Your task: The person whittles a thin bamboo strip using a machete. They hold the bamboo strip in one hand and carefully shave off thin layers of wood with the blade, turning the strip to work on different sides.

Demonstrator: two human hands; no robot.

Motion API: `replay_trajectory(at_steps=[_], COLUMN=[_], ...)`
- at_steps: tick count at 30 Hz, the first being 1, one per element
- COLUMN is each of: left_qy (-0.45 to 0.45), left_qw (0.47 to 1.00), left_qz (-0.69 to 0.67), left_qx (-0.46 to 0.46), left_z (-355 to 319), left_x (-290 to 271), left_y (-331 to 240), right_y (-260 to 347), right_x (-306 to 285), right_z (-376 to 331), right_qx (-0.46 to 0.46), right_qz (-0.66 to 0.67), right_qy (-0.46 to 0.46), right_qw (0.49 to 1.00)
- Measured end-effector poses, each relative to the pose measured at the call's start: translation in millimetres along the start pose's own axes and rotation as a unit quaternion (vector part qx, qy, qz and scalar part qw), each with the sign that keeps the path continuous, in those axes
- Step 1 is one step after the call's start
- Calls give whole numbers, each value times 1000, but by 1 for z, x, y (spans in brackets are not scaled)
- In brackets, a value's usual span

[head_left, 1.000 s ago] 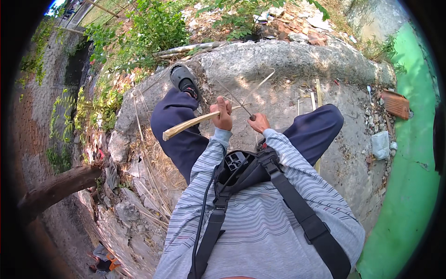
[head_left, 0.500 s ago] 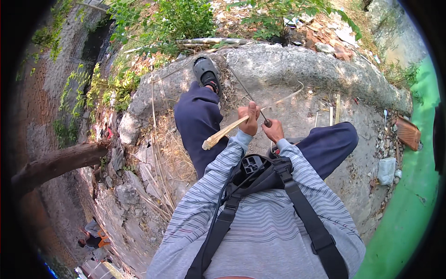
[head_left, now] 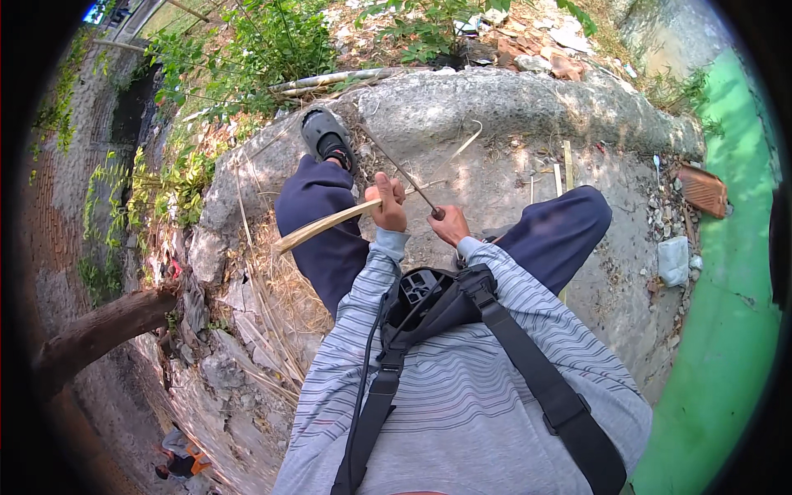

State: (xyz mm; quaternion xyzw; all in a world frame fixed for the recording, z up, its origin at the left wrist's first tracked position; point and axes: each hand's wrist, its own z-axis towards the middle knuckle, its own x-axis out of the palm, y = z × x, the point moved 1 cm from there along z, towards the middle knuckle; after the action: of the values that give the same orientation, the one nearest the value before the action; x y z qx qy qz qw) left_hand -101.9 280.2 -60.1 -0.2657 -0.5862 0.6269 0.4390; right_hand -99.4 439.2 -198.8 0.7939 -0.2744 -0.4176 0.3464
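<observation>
My left hand (head_left: 388, 206) is closed round a pale split strip of bamboo (head_left: 326, 227), its thumb pointing up. The strip's thicker end sticks out to the left, over my left thigh. A thin pale curl (head_left: 469, 140) lies beyond the hand; I cannot tell whether it joins the strip. My right hand (head_left: 451, 225) grips the dark handle of a long, narrow-bladed knife (head_left: 400, 169). Its blade slants up and left past my left hand, its tip near the stone ledge beside my left shoe (head_left: 324, 136). Whether blade and strip touch is unclear.
A rough stone ledge (head_left: 528, 107) curves across the far side. Pale strips (head_left: 568, 165) lie beyond my right knee, and more long strips (head_left: 260, 313) lie left. A tree trunk (head_left: 107, 330) stands left. A brown ridged tray (head_left: 703, 191) and white bag (head_left: 673, 261) sit right.
My left hand has moved left with the bamboo strip, whose thick end now reaches further out. My right hand still holds the knife. The whole view has shifted slightly.
</observation>
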Motion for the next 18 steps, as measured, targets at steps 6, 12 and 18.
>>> replay_trajectory(at_steps=[6,12,18], left_qy=[39,25,29], left_qw=[999,999,1000], left_qz=[9,29,-8], left_qx=[6,8,3], left_z=[0,2,-1], left_x=[6,3,4], left_y=[-9,-2,-7], right_y=[-59,-37,-45], right_x=[-12,-5,-7], right_z=[39,22,26], right_qx=[108,101,73], right_qz=[-69,-47,-54], right_qy=[-29,7,-24], right_qw=[991,994,996])
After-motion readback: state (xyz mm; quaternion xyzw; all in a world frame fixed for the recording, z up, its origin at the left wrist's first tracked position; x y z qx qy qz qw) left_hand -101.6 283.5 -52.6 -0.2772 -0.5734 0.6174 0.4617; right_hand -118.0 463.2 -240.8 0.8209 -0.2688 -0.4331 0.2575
